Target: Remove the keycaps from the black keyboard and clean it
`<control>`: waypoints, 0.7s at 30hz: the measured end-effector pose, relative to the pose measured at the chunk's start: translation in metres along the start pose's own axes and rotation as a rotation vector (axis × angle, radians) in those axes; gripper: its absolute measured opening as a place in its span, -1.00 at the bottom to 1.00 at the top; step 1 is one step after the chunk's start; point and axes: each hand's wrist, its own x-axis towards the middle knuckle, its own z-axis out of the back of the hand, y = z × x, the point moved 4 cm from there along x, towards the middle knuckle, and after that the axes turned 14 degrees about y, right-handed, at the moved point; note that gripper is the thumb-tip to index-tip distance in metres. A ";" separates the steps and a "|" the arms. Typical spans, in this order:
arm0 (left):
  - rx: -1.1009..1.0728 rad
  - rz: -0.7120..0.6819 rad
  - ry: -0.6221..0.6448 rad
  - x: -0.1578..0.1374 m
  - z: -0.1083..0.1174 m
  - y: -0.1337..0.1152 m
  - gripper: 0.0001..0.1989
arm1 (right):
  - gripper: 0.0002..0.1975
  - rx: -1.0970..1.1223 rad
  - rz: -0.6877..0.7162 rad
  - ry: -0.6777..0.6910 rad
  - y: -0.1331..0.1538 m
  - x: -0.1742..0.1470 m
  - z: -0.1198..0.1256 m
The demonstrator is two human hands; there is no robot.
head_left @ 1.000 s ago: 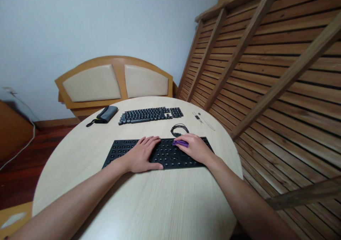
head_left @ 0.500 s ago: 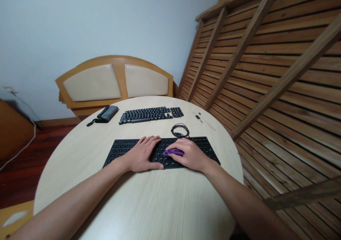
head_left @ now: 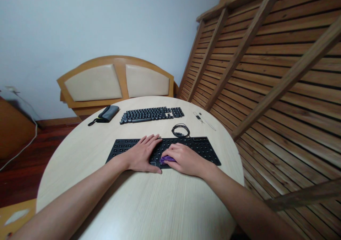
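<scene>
A black keyboard base (head_left: 121, 147) without its keycaps lies near the middle of the round table. My left hand (head_left: 142, 154) rests on it with fingers spread, the thumb along its near edge. My right hand (head_left: 183, 158) is closed on a purple cloth (head_left: 167, 159), pressed against the base just right of my left thumb. Part of the cloth is hidden under the fingers. Behind the base lies a coiled black cable (head_left: 181, 130). Farther back, loose black keycaps (head_left: 149, 114) are laid out in keyboard order, with a gap toward the right.
On the far left of the table (head_left: 149, 211) sits a grey and black pouch (head_left: 107, 114) with a strap. Small wire tools (head_left: 198, 117) and a thin pale stick (head_left: 209, 123) lie at the right. A slatted wooden frame (head_left: 266, 90) leans close along the table's right side.
My right hand has moved the purple cloth left and toward me over the keyboard base, near its front edge. My left hand has stayed nearly in place.
</scene>
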 end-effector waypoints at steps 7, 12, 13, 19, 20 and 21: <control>0.015 0.006 0.005 0.001 -0.001 0.000 0.16 | -0.87 0.273 -0.021 -0.102 -0.012 -0.004 0.005; 0.003 0.001 -0.007 0.000 -0.001 0.000 0.16 | -0.86 0.273 -0.029 -0.230 -0.017 -0.009 0.013; -0.003 0.000 -0.009 0.000 0.000 0.000 0.16 | -0.86 0.238 0.002 -0.197 -0.015 -0.008 0.011; -0.005 0.007 0.003 0.001 -0.001 0.000 0.17 | -0.86 0.210 0.128 -0.055 -0.001 -0.003 0.004; 0.001 0.011 0.007 0.001 -0.001 0.000 0.17 | -0.86 0.233 0.130 -0.077 -0.001 -0.003 0.005; 0.006 0.013 0.012 0.001 -0.001 0.000 0.17 | -0.85 0.244 0.135 -0.100 -0.001 -0.004 0.006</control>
